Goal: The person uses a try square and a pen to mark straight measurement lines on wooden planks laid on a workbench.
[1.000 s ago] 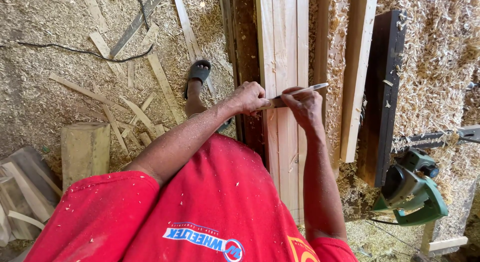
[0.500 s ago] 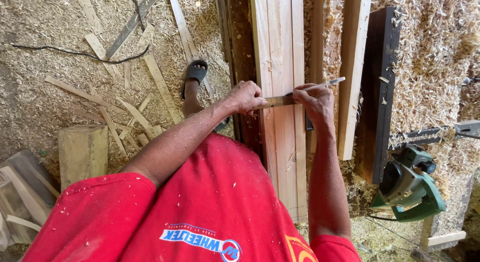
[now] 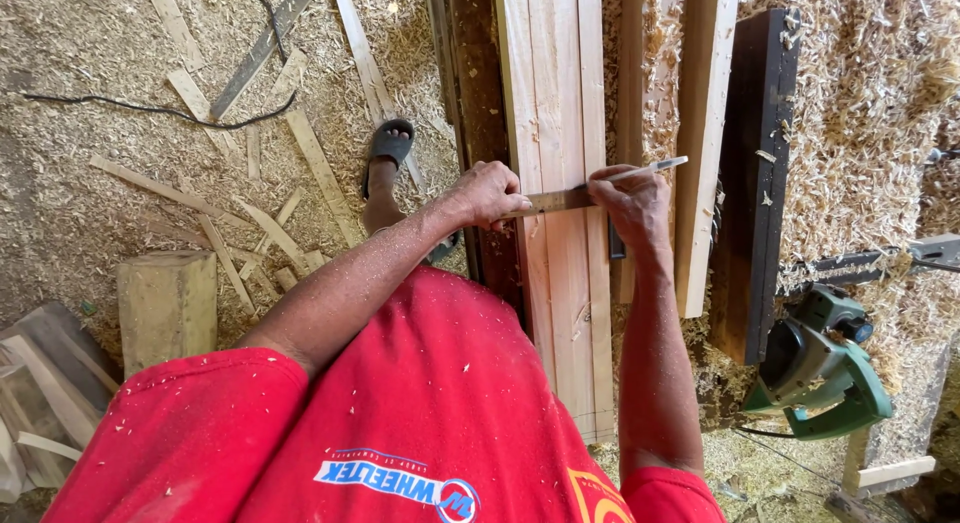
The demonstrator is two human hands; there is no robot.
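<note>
Seen from above, standing at a desk buried in wood shavings. Left hand pressed down at the nine o'clock edge of a pale plank, fingers curled together onto the end of a metal ruler lying crosswise over the boards. Right hand at the three o'clock edge of the same plank, fingers pinched shut on a slim pencil whose free end angles out toward two o'clock; tip hidden behind the hand, so cannot tell whether touching the wood. Ruler spanning the gap between both hands, flat on the plank, near the middle of the frame.

Just beside the plank toward three o'clock, a second pale board lying parallel, then a dark board further out, both running twelve to six. At four o'clock, a green power planer resting on the shavings, well apart from the hands. Dark beam touching the plank along its nine o'clock side.

Down on the floor, toward ten o'clock: scattered offcut strips, a black cable, a foot in a dark sandal. At eight o'clock, a squat wooden block. Red shirt dusted with chips filling the six o'clock part.
</note>
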